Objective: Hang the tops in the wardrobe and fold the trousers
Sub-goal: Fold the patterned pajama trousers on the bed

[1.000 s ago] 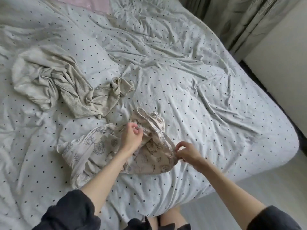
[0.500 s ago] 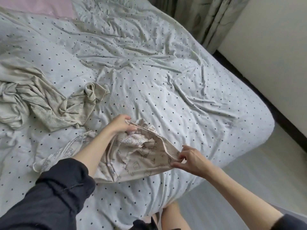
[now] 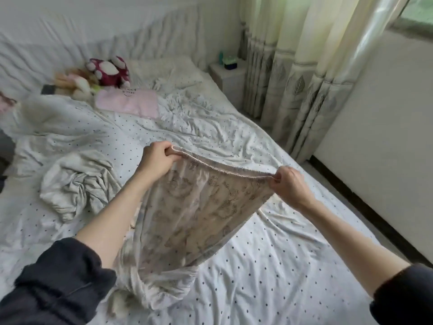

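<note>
Beige printed trousers (image 3: 196,212) hang in the air above the bed, held by their elastic waistband. My left hand (image 3: 157,160) grips the waistband's left end, and my right hand (image 3: 288,184) pinches its right end, so the band is stretched between them. The legs trail down onto the dotted sheet (image 3: 269,266) near the front edge. A crumpled grey-beige garment (image 3: 77,184) lies on the bed to the left of my left arm.
Plush toys (image 3: 103,73) and a pink cloth (image 3: 128,102) lie at the head of the bed. A white nightstand (image 3: 229,76) stands by the leaf-print curtains (image 3: 293,90). A strip of floor runs along the wall on the right.
Both hands have lifted the trousers off the bed by the waistband and pulled it taut. The camera has tilted up, bringing the headboard, toys and curtains into view.
</note>
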Available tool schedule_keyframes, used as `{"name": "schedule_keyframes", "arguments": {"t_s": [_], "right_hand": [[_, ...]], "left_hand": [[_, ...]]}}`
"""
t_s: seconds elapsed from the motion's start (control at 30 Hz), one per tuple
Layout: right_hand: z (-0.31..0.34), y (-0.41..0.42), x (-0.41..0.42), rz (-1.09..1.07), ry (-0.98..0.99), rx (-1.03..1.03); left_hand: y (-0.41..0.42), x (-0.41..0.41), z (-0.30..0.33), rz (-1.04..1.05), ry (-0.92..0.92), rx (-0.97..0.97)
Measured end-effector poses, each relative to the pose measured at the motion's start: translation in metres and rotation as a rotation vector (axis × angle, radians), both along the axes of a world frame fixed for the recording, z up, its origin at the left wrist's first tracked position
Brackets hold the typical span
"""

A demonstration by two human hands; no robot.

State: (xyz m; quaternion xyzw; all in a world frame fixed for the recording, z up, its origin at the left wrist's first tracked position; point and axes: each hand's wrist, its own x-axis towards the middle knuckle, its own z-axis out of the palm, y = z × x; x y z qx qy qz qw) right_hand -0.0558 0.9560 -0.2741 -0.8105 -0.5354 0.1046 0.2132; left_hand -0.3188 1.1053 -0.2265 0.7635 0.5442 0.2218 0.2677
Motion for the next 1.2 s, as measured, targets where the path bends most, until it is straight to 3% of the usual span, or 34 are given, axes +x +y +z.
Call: {"name": "schedule_keyframes", "arguments": {"t_s": [0.27,0.37,0.53,0.67,0.8,0.93,1.0,1.07,1.13,1.2], "right_hand": [[0.188,0.054,0.060,0.002,0.124,0.474],[0.242,0.062,0.071,-0.039,0.133,0.598],[0.273,0.056,0.079,-0.005,0.160,0.702],[0.290,0.053,0.078,-0.001,0.317,0.905],[0.302,0.049,0.079,0.032,0.281,0.939],[0.301,0.051,0.073,0.191,0.185,0.789],[0.293,0.053,0.072,0.229,0.215,0.700],[0.274,0.051,0.077,0.269,0.530,0.589],[0.250,0.044,0.085,0.318,0.867,0.359],[0.224,0.040,0.093,0.357,0.981,0.141]], "left_hand": [[0.003,0.040,0.151,0.172,-0.286,0.326],[-0.006,0.053,0.194,0.178,-0.302,0.434],[-0.011,0.054,0.225,0.204,-0.476,0.467],[-0.020,0.054,0.247,0.150,-0.609,0.546],[-0.018,0.052,0.262,0.081,-0.593,0.532],[-0.012,0.041,0.256,0.094,-0.637,0.536],[-0.016,0.040,0.245,0.022,-0.490,0.425],[-0.023,0.035,0.227,-0.058,-0.382,0.260],[-0.029,0.026,0.208,-0.082,-0.437,0.023],[-0.027,0.015,0.187,-0.107,-0.445,-0.179]]}}
